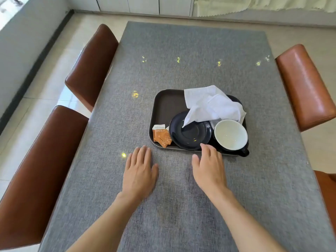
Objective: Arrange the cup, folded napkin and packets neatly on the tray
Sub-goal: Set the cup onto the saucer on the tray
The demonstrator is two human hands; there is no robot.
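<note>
A dark brown tray (166,104) lies on the grey table. On it a crumpled white napkin (212,104) drapes over the back right and onto a dark blue saucer (190,135). A dark cup with a white inside (230,134) stands upright at the tray's front right, its handle over the rim. Orange and white packets (161,135) lie in the front left corner. My left hand (140,170) hovers flat over the table just in front of the tray, holding nothing. My right hand (209,166) is open, its fingertips at the tray's front rim by the saucer.
The grey cloth-covered table (181,60) stretches away ahead. Two brown leather chairs (91,70) stand along its left side and another brown chair (305,84) on the right. Pale tiled floor surrounds it.
</note>
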